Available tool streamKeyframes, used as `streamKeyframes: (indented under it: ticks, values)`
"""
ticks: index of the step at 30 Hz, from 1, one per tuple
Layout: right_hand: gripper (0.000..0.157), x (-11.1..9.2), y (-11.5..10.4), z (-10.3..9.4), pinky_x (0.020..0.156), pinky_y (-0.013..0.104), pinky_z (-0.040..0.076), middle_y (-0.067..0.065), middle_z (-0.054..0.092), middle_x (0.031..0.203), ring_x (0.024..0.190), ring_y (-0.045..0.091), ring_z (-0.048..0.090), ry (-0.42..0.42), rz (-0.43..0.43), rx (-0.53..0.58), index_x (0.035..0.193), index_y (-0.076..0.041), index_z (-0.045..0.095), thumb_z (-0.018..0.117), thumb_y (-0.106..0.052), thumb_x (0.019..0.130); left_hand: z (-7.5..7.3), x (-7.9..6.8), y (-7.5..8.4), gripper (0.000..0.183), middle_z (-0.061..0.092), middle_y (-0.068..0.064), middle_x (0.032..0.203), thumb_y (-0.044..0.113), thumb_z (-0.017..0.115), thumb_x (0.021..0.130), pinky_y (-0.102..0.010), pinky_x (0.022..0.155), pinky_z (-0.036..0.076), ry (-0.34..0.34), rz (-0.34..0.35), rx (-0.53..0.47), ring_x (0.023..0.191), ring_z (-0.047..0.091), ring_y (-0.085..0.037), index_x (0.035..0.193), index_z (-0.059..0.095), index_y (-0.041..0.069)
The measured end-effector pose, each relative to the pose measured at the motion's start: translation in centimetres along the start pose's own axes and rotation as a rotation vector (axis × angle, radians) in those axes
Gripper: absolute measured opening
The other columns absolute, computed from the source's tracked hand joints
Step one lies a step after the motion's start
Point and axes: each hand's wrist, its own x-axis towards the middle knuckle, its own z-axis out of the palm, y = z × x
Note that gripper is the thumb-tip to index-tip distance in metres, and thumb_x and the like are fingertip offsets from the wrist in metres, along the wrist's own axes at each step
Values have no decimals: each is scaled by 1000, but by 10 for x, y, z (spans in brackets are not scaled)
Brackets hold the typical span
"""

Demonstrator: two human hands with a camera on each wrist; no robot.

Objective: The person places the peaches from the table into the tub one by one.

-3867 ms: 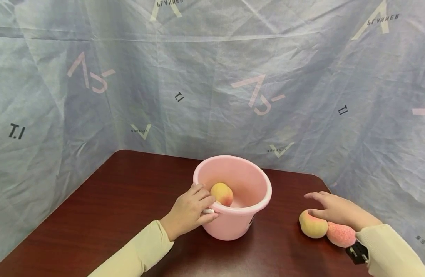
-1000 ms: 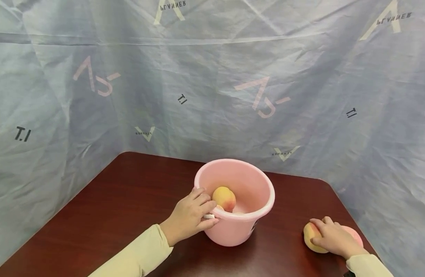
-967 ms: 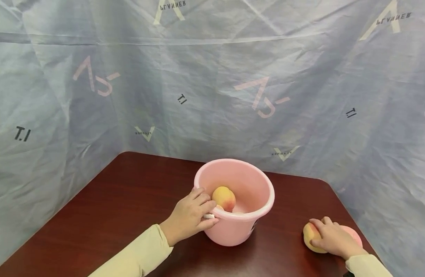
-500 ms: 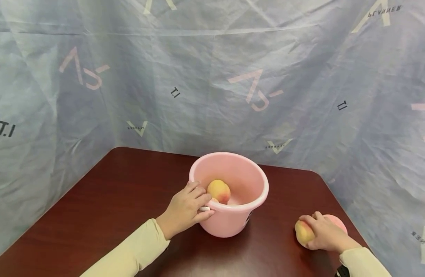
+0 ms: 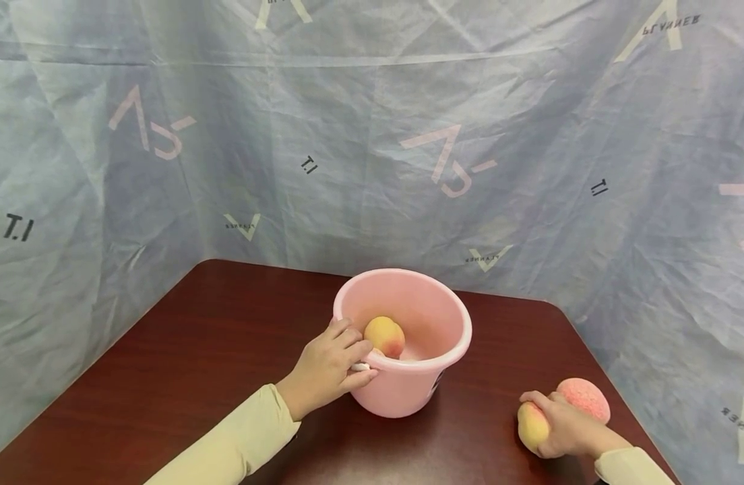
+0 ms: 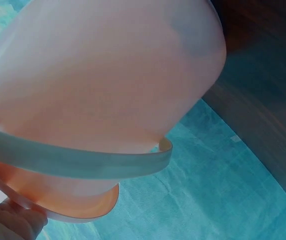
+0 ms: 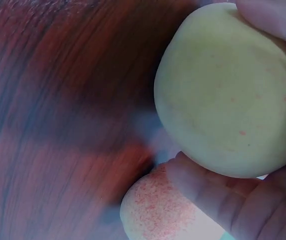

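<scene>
My left hand point(image 5: 328, 367) grips the near left rim of a pink bucket point(image 5: 402, 387), fingers over the edge. A yellow peach with a red blush point(image 5: 385, 336) lies inside, and a sliver of something similar shows beside it, mostly hidden by the rim. Over on the right, my right hand point(image 5: 563, 426) holds another yellow peach point(image 5: 533, 427) between fingers and thumb. The right wrist view shows this peach point(image 7: 228, 95) large, with fingers at both sides. Just behind that hand lies a speckled pink-red peach point(image 5: 584, 400), partly covered by it.
Both the bucket and the loose peach rest on a dark red-brown wooden table point(image 5: 238, 323). Grey-blue printed cloth point(image 5: 372, 168) hangs around its back and sides. A pale handle band point(image 6: 83, 160) crosses the bucket's outer wall in the left wrist view.
My right hand has come down onto the yellow peach, taken hold of it and turned it slightly, uncovering more of the speckled peach. The left hand stays on the bucket rim.
</scene>
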Motion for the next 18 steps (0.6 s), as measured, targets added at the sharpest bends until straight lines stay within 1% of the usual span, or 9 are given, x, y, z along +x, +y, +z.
streamKeyframes:
  ticks: [4, 8, 10, 14, 18]
  values:
    - [69, 1, -1, 2, 52, 27, 39, 13, 47, 90, 67, 17, 42, 25, -28, -26, 118, -6, 50, 82, -16, 57, 1, -4, 1, 30, 55, 0, 84, 38, 67, 78, -42, 87, 48, 15, -4, 10, 91, 52, -22, 89, 64, 11]
    - [68, 5, -6, 4, 52, 27, 39, 10, 48, 89, 68, 14, 42, 85, -53, -85, 116, -8, 52, 83, -21, 56, 2, -11, 2, 32, 55, -1, 83, 41, 59, 84, -41, 85, 48, 57, -9, 19, 89, 51, -22, 88, 64, 10]
    - [68, 7, -8, 5, 51, 27, 40, 9, 49, 89, 68, 14, 43, 117, -39, -112, 115, -10, 53, 83, -22, 56, 2, -11, 1, 34, 55, -1, 83, 42, 56, 87, -42, 85, 48, 68, -10, 22, 88, 51, -22, 88, 64, 10]
    - [67, 5, -9, 8, 51, 28, 40, 10, 50, 90, 66, 15, 45, 173, 9, -137, 115, -11, 55, 82, -23, 54, 3, -7, 0, 34, 55, -1, 85, 42, 54, 88, -43, 85, 48, 53, 2, 16, 89, 51, -22, 89, 64, 10]
    - [69, -2, -7, 13, 51, 29, 40, 9, 50, 88, 66, 15, 45, 188, 37, -129, 114, -11, 56, 82, -21, 51, 7, -2, 1, 34, 55, -1, 84, 43, 54, 89, -44, 83, 49, 52, 28, 0, 88, 52, -22, 89, 64, 10]
